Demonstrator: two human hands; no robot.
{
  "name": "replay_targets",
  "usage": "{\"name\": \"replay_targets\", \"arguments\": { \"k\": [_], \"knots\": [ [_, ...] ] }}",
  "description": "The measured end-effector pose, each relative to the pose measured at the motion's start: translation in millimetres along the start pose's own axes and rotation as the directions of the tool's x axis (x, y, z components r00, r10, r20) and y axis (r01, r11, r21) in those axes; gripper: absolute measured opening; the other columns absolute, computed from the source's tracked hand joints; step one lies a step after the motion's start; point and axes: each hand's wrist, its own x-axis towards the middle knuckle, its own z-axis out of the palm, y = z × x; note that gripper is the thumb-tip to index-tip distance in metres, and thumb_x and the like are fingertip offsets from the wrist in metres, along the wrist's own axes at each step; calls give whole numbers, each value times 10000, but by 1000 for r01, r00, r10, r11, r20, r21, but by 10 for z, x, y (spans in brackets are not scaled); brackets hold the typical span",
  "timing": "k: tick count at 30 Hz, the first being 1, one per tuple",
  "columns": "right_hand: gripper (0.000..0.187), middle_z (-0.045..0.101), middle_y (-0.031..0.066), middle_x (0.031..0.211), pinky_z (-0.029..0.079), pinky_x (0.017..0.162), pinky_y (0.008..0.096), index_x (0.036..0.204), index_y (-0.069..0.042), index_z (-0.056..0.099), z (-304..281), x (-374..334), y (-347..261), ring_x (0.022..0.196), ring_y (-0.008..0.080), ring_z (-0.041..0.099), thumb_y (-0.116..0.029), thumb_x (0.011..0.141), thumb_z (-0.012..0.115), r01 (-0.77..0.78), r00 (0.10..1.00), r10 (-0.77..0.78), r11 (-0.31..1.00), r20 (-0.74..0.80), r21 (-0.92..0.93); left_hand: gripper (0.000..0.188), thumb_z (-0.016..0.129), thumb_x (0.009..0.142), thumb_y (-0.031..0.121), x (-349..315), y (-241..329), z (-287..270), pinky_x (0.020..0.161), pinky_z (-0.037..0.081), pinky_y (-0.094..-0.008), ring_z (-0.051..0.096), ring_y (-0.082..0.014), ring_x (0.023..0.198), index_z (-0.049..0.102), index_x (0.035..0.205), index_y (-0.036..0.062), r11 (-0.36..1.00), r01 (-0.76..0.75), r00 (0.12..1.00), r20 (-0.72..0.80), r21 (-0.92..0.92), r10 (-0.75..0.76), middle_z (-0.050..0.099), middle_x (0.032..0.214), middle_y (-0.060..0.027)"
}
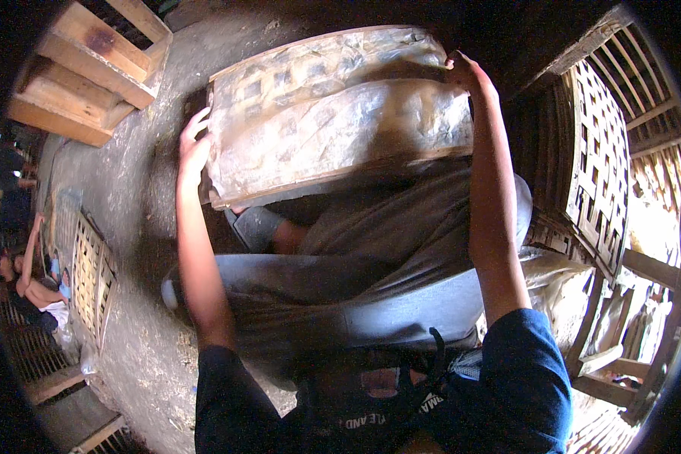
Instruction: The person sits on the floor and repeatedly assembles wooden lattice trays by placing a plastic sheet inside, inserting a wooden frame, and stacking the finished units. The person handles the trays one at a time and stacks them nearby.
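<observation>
A rectangular woven lattice panel [303,121] with a thin wooden frame stands tilted in front of my bent legs. Wrinkled, translucent plastic sheeting covers its face, and a square weave shows faintly through it. At the left edge my left hand [194,147] is closed round the frame, with its fingers on the near face. My right hand [471,74] grips the far right corner, its thumb at the top edge and its other fingers mostly hidden behind. Below the panel's lower left corner, a sandal [259,228] shows on my foot.
A stack of woven lattice panels [601,166] leans at the right beside wooden slats. Wooden steps or a bench [91,68] stand at the far left. Another lattice panel [92,280] lies left, near a second person [41,291]. A plastic-wrapped bundle [552,291] sits near my right elbow.
</observation>
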Motion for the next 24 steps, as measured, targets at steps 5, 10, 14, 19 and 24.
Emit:
{"name": "replay_targets", "arguments": {
  "k": [5,10,14,19,24],
  "knots": [
    [396,717,200,1038,550,815,459,1145,-102,651,190,-45,-286,983,343,705,-313,810,645,-40,992,14,978,-125,-203,360,614,886,16,82,-313,-101,986,454,-288,629,-156,1112,669,1242,25,973,-73,996,-34,219,82,707,1187,-90],
    [504,694,176,1173,549,909,468,1175,-150,703,45,244,31,1095,367,665,-505,822,647,-41,951,-29,975,-306,-219,281,683,895,91,347,-346,169,984,456,-304,640,-168,1098,701,1159,-5,956,-188,966,-134,227,222,720,1168,-98],
    [619,705,136,1154,555,901,479,1201,-195,679,293,83,-320,1061,355,679,-609,745,748,-45,923,-49,972,-383,-232,336,726,872,197,209,-284,179,943,498,-358,675,-263,1055,704,1171,45,880,-158,963,-127,448,237,700,1153,-130],
    [553,709,159,1090,571,849,477,1087,-131,694,334,-3,-463,1002,363,692,-479,679,831,-98,894,-12,970,-447,-221,342,701,887,253,55,-147,288,964,480,-416,624,-348,1115,697,1166,55,737,-184,920,-149,651,362,657,1213,-146],
    [649,617,167,1098,581,787,504,1261,-112,528,320,2,-446,982,373,661,-281,708,821,-135,852,-23,956,-523,-261,409,634,934,351,13,-109,464,1009,441,-465,544,-323,1239,663,1251,95,526,-133,913,-102,840,395,545,1391,-100]
  ]
}}
